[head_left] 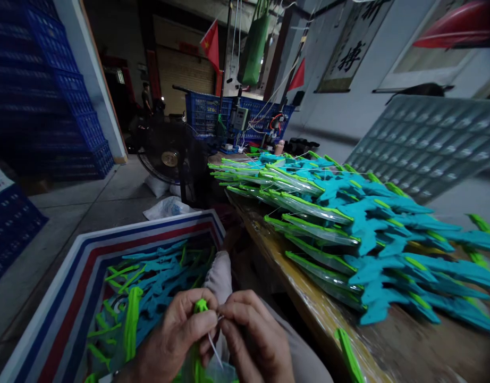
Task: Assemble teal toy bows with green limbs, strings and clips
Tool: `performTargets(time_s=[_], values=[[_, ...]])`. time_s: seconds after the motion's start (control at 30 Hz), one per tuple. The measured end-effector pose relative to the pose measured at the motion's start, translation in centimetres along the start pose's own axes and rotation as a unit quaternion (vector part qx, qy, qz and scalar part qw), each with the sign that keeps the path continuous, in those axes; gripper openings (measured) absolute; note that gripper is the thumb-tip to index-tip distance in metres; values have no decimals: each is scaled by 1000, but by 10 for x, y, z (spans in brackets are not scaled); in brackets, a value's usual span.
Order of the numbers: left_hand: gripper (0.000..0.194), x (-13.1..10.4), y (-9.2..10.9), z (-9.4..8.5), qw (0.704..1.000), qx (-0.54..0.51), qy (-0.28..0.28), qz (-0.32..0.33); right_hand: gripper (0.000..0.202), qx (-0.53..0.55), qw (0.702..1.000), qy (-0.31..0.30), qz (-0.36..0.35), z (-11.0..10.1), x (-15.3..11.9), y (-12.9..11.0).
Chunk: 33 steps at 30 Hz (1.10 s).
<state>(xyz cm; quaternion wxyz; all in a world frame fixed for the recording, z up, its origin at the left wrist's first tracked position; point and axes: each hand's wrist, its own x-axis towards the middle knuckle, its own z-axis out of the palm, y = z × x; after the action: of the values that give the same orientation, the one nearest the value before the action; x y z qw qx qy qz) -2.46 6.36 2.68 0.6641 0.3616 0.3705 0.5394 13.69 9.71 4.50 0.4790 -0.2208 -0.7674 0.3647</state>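
Observation:
My left hand (pixel 171 332) pinches the tip of a bright green plastic toy bow limb (pixel 201 305) between thumb and fingers, low in the head view. Close against it, my right hand (pixel 256 335) has its fingertips closed on a white string (pixel 215 351) at that tip. A loose length of the string hangs down between the hands. The lower part of the bow is mostly hidden by my hands and the frame edge. Beside my left hand, another green limb (pixel 131 324) sticks up from a striped, lined box (pixel 75 303).
Blue and green toy bows (pixel 372 234) lie in layered rows on the table (pixel 285 260) at the right. Blue parts (pixel 157 287) fill the box at the left. Beyond it stand a black fan (pixel 169 154) and blue crates (pixel 77 106). One green piece (pixel 348 354) lies near the table edge.

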Motion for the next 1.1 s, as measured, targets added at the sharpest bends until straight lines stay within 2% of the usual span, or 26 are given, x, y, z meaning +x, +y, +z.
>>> performTargets(time_s=[0.1,0.2,0.37,0.53,0.67,0.77,0.87,1.0,1.1], values=[[30,0,0,-1,1000,-2,0,-1,24,7,1000,-10,5,-1,1,-1],[38,0,2,1,1000,19,7,5,18,-13,1000,-17,4,0,-1,1],[40,0,0,3,994,99,51,12,15,-66,996,-31,44,-2,-4,5],[19,2,-1,8,962,236,129,45,17,-110,991,-51,63,-5,1,-2],[15,2,9,18,934,299,170,91,19,-136,988,-50,54,-8,9,-7],[18,1,15,21,939,295,156,79,20,-121,991,-25,48,-8,11,-7],[23,0,14,17,956,263,114,65,15,-118,992,12,29,-6,8,-2],[31,3,7,6,977,197,61,54,19,-152,985,58,-52,2,0,4],[38,5,2,-1,987,150,31,50,17,-168,979,52,-107,6,-4,7]])
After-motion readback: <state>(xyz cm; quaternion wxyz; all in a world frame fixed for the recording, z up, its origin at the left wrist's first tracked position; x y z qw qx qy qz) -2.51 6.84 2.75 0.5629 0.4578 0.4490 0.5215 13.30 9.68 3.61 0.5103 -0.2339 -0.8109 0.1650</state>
